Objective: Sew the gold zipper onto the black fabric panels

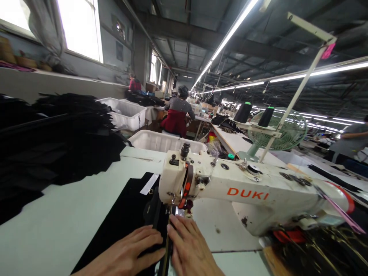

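Note:
Black fabric (pixel 123 214) lies on the pale table of the white sewing machine (pixel 218 184), one side of it running under the needle area. My left hand (pixel 129 249) rests on this cloth with its fingers stretched out. Close by, my right hand (pixel 188 245) lies flat just in front of the presser foot, fingers extended along a narrow dark strip (pixel 166 255) with a brass-coloured line; it looks like a zipper. The strip passes between both hands toward the needle. A white label (pixel 149 184) sits on the cloth's far part. What lies under my palms is hidden.
Stacked black fabric pieces (pixel 63 142) cover the table's left side. White plastic bins (pixel 169 142) stand beyond. Two black thread cones (pixel 243 112) and a green fan (pixel 283 130) are behind the machine. Purple-handled scissors or tweezers (pixel 340 211) rest on its right end. A person (pixel 178 111) sits ahead.

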